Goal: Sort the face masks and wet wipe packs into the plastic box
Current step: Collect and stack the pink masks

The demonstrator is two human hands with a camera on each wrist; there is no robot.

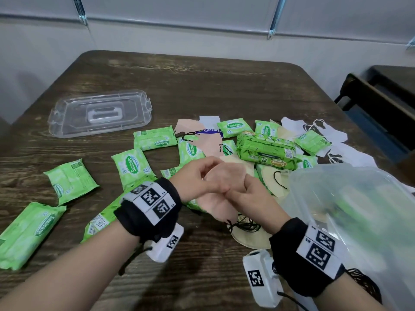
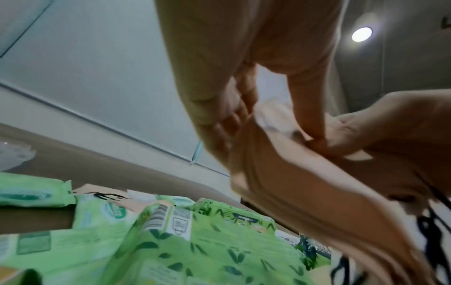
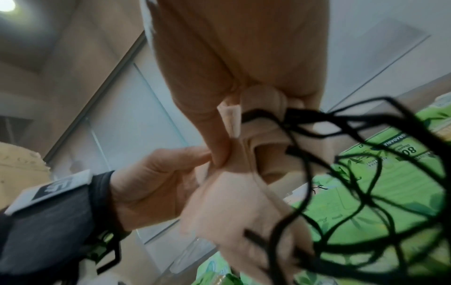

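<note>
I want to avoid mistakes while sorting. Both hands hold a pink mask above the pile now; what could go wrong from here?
1. The black ear loops hang loose and tangled under the pink mask; they may catch another mask and drag it along.
2. The left hand and right hand only pinch the mask's edge, so it could slip.
3. The plastic box sits near the table's right edge; a push might shift it.

Green leaf-printed plastic wet wipe packs [image 1: 267, 150]; peach fabric face mask [image 1: 221, 194] with black ear loops [image 3: 341, 173]; dark brown wood-grain bench [image 1: 202, 86]; clear plastic lid [image 1: 100, 113].
</note>
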